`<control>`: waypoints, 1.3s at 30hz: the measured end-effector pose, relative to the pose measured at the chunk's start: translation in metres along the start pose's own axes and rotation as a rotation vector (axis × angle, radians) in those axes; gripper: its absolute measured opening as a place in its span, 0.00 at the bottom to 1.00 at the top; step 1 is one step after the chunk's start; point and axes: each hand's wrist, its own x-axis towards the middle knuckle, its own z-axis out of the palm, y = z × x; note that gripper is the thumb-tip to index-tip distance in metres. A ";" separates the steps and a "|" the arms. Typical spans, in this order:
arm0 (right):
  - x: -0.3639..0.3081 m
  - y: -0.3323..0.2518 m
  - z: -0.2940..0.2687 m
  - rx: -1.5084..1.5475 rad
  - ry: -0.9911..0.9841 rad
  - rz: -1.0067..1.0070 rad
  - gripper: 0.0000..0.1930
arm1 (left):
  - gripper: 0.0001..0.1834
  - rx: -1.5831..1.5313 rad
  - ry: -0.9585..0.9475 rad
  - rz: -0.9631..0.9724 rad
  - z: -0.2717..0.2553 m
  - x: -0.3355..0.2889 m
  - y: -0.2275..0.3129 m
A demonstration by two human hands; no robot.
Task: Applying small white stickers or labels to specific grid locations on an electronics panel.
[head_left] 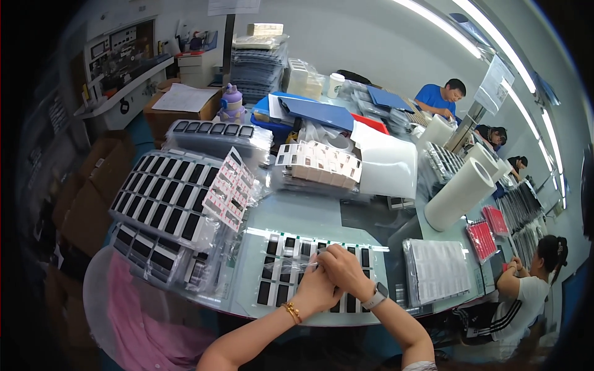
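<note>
My left hand [317, 289], with a gold bracelet at its wrist, and my right hand [346, 269], with a watch, meet fingertip to fingertip. Both are closed over a tray [252, 287] holding rows of small dark rectangular pieces [264, 293]. A crinkled strip of clear plastic film [289, 266] runs leftward from the pinched fingertips of my right hand, just above the pieces. My left fingers are curled close under it, and what they grip is hidden. Part of the tray lies behind my hands and forearms.
Stacked trays of dark pieces [164, 191] stand left, a pink-printed sheet [230, 191] leaning on them. Beyond lie cream labelled cards [322, 162] and a blue folder [315, 112]. Clear-pocketed sheets [437, 271] and a white roll [459, 193] are right. Co-workers [440, 99] sit farther along.
</note>
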 end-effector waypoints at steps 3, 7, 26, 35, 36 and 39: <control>0.000 0.000 -0.005 0.021 0.018 -0.007 0.06 | 0.32 -0.017 -0.090 -0.021 -0.010 0.002 0.004; 0.014 0.014 -0.018 -0.050 0.121 0.083 0.12 | 0.31 0.031 0.034 0.009 0.003 -0.004 0.002; -0.014 0.041 -0.019 -0.054 0.109 0.175 0.14 | 0.30 0.073 0.127 0.049 -0.001 -0.001 0.006; -0.045 0.097 -0.037 -0.102 -0.279 0.511 0.14 | 0.11 -0.597 0.136 0.230 -0.025 -0.070 0.067; -0.052 0.096 -0.043 -0.056 -0.307 0.528 0.15 | 0.07 -0.711 0.151 0.138 -0.023 -0.092 0.076; -0.086 0.075 -0.060 0.047 -0.402 0.592 0.16 | 0.13 -0.926 -0.393 -0.384 -0.004 -0.128 0.071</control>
